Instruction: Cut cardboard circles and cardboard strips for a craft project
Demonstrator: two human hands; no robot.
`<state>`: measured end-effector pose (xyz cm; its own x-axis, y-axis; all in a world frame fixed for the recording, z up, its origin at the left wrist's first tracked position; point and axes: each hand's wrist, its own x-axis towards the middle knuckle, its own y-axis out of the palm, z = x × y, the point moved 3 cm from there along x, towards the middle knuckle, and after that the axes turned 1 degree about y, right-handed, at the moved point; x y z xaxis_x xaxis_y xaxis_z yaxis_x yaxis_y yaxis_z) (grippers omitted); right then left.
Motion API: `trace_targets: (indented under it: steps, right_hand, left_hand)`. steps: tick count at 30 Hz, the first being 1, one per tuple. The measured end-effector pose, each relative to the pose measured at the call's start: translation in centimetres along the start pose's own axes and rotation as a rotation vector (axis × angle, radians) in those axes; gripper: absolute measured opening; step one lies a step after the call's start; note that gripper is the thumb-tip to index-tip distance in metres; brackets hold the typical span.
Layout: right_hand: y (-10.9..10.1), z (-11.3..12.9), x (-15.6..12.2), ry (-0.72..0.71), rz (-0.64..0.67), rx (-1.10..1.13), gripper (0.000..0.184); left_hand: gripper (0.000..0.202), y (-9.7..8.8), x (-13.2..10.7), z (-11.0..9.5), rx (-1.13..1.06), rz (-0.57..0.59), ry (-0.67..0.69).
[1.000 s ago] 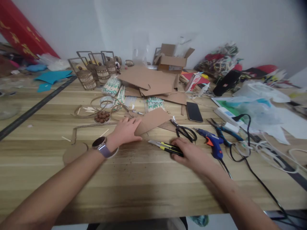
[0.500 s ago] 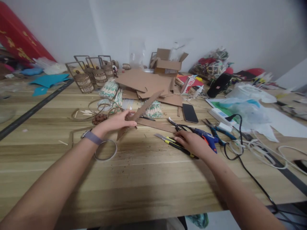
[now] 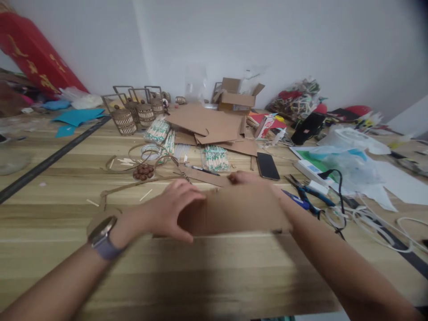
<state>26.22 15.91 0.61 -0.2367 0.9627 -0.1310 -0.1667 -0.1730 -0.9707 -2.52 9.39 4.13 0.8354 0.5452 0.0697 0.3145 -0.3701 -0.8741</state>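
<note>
A bent piece of brown cardboard (image 3: 242,209) stands in front of me, its broad side turned toward me. My left hand (image 3: 182,207) curves around its left end, with thumb and fingers on either side. Behind the cardboard, my right hand (image 3: 247,177) is mostly hidden. Its blurred fingertips show close to the right end of a flat cardboard strip (image 3: 209,177). I cannot make out whether those fingers hold anything. The cardboard and my right arm cover the tools near them, except part of a blue glue gun (image 3: 296,199).
Pliers (image 3: 306,191), a phone (image 3: 267,166) and coiled cables (image 3: 377,227) lie to the right. Brown beads (image 3: 143,172) and packs of small sticks (image 3: 215,158) sit farther back. Stacked cardboard sheets (image 3: 207,122) and small lantern-like baskets (image 3: 124,121) stand near the wall.
My left hand has come nearer to me, and the cardboard has turned from edge-on to broadside. My right hand has shifted left, behind it. The utility knife and scissors are now hidden.
</note>
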Motion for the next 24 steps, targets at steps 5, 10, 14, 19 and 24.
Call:
trace_targets:
  steps: [5, 10, 14, 19, 24]
  right_hand:
    - [-1.0, -0.5, 1.5, -0.068, 0.226, -0.038, 0.019]
    - [-2.6, -0.6, 2.4, -0.112, 0.218, 0.077, 0.015]
    - [-3.5, -0.4, 2.9, -0.105, 0.155, 0.200, 0.029]
    - [-4.2, 0.8, 3.5, -0.056, 0.042, 0.252, 0.037]
    - [-6.0, 2.0, 3.1, 0.001, 0.013, 0.151, 0.026]
  left_hand:
    - [0.088, 5.1, -2.4, -1.4, 0.170, 0.209, -0.014]
    - [0.084, 6.7, -2.4, -1.3, 0.136, 0.208, -0.011]
    - [0.077, 7.1, -1.8, -1.5, 0.167, 0.237, 0.010]
    - [0.081, 7.8, -1.7, -1.9, 0.191, 0.212, -0.007]
    - [0.085, 8.1, -1.9, -1.9, 0.180, 0.225, -0.030]
